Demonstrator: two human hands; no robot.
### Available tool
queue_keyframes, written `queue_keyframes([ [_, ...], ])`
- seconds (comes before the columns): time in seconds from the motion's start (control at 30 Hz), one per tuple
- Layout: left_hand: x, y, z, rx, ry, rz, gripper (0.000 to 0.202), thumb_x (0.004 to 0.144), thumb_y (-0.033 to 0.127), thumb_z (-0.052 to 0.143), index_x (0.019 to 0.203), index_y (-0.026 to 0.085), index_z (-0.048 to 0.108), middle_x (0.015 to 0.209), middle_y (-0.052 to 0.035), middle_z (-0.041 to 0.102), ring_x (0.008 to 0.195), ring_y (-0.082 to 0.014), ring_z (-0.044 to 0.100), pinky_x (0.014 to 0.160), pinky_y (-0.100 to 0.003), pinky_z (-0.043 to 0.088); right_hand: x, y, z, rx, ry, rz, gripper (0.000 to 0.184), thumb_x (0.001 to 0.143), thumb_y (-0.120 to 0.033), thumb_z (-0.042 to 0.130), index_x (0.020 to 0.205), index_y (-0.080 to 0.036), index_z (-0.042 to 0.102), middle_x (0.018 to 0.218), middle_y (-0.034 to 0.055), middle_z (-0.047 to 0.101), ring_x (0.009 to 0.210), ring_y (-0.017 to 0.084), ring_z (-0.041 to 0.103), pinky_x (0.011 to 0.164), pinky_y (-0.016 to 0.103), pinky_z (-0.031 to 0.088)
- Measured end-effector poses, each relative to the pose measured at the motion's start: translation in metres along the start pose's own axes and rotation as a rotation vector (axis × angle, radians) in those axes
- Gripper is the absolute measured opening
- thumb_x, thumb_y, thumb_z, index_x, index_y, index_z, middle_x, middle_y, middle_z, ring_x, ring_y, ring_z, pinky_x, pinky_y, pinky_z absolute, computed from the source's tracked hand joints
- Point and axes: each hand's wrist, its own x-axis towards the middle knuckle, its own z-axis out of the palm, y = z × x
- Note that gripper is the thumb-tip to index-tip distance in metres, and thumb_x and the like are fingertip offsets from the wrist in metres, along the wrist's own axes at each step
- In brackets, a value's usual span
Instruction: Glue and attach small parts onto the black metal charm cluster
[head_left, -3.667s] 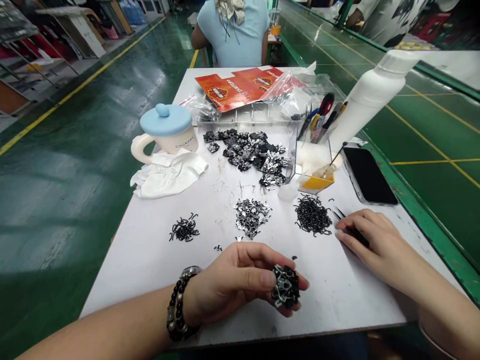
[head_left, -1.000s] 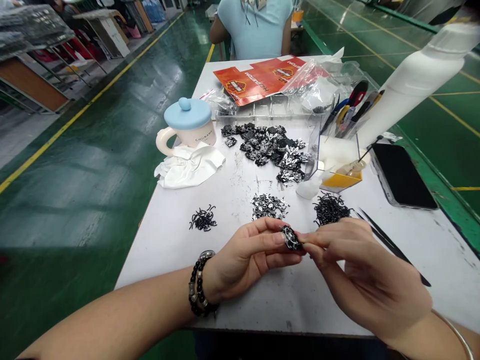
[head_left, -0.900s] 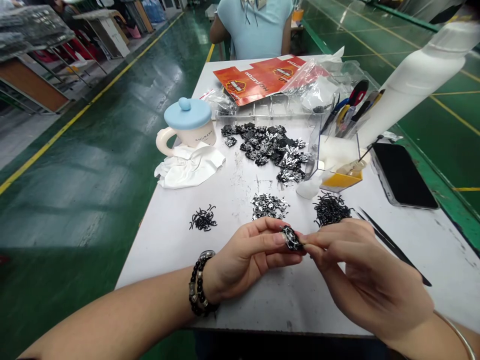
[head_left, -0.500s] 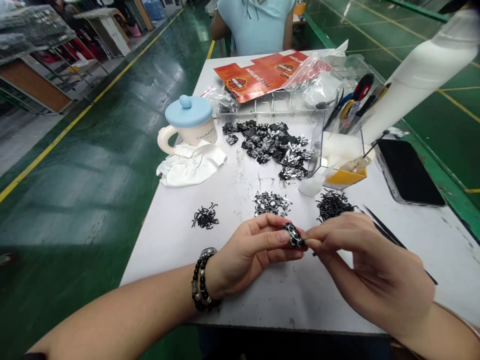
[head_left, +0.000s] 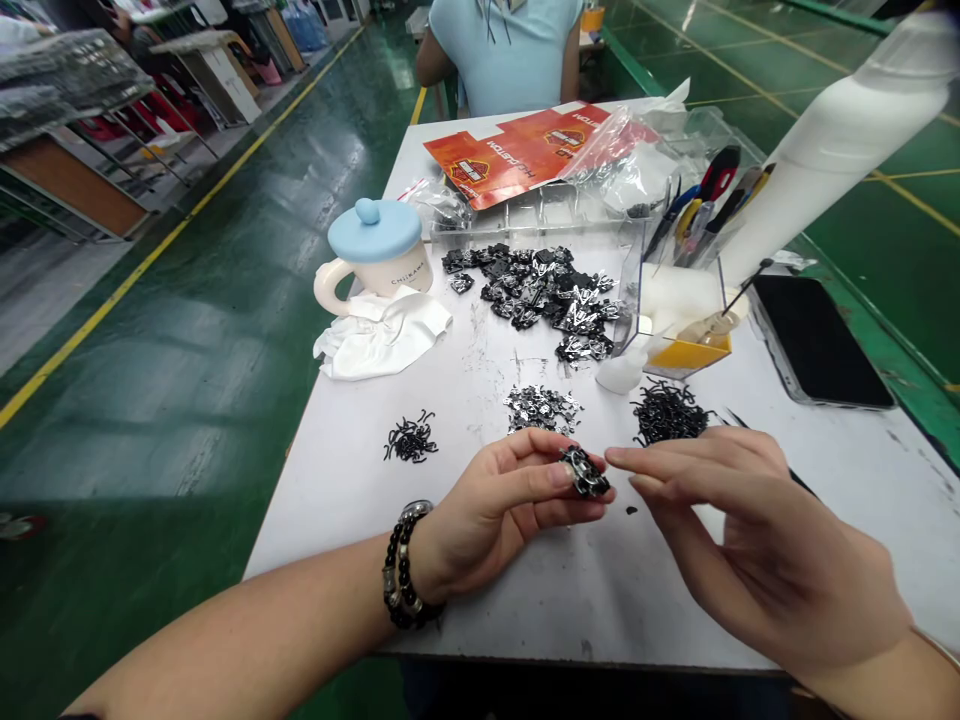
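My left hand pinches a small black-and-silver part between thumb and fingers above the table. Just right of it is my right hand, its index finger stretched towards the part and a narrow gap between them. Nothing shows in the right fingers, which are slightly apart. A tiny black piece lies on the table below the fingertips. Beyond my hands are a heap of small silver pieces, a pile of curved black pieces to the right and a smaller black pile to the left.
Farther back lies a large heap of black-and-silver parts. A lidded mug and white cloth are at left. A tool holder, white bottle and phone stand or lie right. A person sits beyond.
My right fingers have come away from the part and moved slightly apart. The tiny black piece on the table shows more fully. My left hand keeps its hold, nearly still.
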Motion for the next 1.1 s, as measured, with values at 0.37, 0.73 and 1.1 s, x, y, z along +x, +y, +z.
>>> queue_keyframes([
  [0.37,-0.0002,-0.0005,0.0009,-0.005,-0.033,-0.001,0.019,0.075,0.010,0.070,0.091,0.010,0.059,0.087,-0.0091,0.071,0.077,-0.0162,0.070,0.075,-0.025,0.058,0.0071,0.0011,0.0026,-0.046,-0.031,0.069,0.017,0.083,-0.003,0.057,0.095,-0.014,0.061,0.086,0.0067,0.058,0.079,0.018,0.055,0.067,0.037,0.041],
  [0.73,-0.0004,-0.0006,0.0019,-0.006,-0.028,-0.016,0.022,0.072,0.010,0.072,0.090,0.011,0.059,0.089,-0.0084,0.072,0.075,-0.0148,0.070,0.074,-0.025,0.058,0.0061,0.0032,0.0009,-0.164,-0.061,-0.042,0.015,0.081,-0.002,0.060,0.091,-0.012,0.063,0.083,0.0057,0.059,0.075,0.016,0.051,0.066,0.036,0.036],
  [1.1,-0.0010,-0.0009,0.0013,0.002,-0.042,-0.021,0.022,0.072,0.011,0.072,0.090,0.011,0.060,0.089,-0.0072,0.071,0.075,-0.0141,0.069,0.074,-0.024,0.057,0.0047,0.0033,-0.0008,-0.228,-0.054,-0.103,0.019,0.080,-0.004,0.059,0.095,-0.015,0.061,0.086,0.0059,0.060,0.077,0.018,0.054,0.069,0.037,0.037],
])
